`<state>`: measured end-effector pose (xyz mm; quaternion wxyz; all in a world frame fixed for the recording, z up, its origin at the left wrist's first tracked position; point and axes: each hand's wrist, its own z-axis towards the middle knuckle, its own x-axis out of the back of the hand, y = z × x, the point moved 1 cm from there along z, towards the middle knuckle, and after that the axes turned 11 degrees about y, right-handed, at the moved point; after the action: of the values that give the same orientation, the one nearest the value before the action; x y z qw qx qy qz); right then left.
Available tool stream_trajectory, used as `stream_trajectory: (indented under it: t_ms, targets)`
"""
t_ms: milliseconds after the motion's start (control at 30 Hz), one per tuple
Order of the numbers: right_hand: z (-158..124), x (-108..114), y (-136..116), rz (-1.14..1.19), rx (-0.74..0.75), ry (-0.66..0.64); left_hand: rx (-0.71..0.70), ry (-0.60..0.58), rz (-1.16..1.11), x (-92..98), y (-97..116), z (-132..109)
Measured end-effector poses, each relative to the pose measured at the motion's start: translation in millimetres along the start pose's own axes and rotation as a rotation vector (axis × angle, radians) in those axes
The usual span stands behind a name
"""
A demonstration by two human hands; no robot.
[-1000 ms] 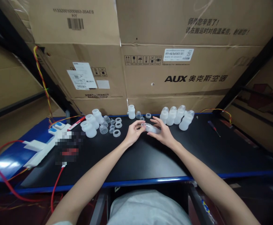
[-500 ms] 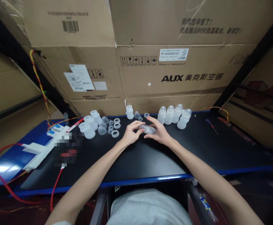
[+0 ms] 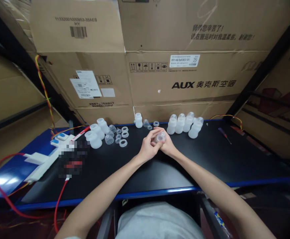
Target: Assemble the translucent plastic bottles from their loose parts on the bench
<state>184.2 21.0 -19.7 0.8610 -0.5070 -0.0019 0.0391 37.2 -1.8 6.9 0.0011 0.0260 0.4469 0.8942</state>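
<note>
Both hands are wrapped round one capped baby bottle (image 3: 160,136) above the middle of the black table. Its clear dome points up toward me, and most of its body is hidden by the fingers. My left hand (image 3: 148,146) grips it from the left, thumb near the collar. From the right and behind, my right hand (image 3: 168,144) closes round it. Just beyond the hands lie a white ring (image 3: 156,123), a clear dome cap (image 3: 146,123), a small nipple (image 3: 149,127) and an uncapped bottle (image 3: 138,120).
Several capped bottles (image 3: 181,123) stand back right. At left are open bottles (image 3: 95,140), dome caps (image 3: 109,138) and rings (image 3: 123,143). A power strip (image 3: 41,161) with red cables lies far left; a screwdriver (image 3: 224,135) lies right. A cardboard wall (image 3: 147,93) closes the back.
The bottle has turned from lying sideways to pointing its dome toward me. My left hand has moved right, and both hands have closed together round it.
</note>
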Motion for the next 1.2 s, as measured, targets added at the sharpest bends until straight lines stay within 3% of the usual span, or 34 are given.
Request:
stream_trajectory:
  t_ms: [200,367,533,700,1033,1200]
  targets:
    - [6.4,8.8,2.1,-0.216,0.070,-0.161,-0.002,0.006,0.077,10.4,-18.9,3.6]
    - [8.0,33.9,-3.2,-0.523,0.228,-0.079,-0.042,0.004,0.311,15.1,-28.9,1.3]
    - [9.1,51.6,-20.9,-0.550,0.312,-0.063,0.056,-0.048,0.225,13.6,-28.0,2.2]
    - [8.1,49.0,-35.1,-0.580,0.326,-0.204,0.116,-0.047,0.178,13.8,-23.6,3.2]
    - [7.7,41.7,-40.3,-0.585,0.337,-0.137,0.190,-0.002,0.113,10.2,-30.9,2.8]
    - [7.5,37.5,-51.9,-0.655,0.431,-0.096,0.204,0.005,0.119,9.2,-33.2,3.2]
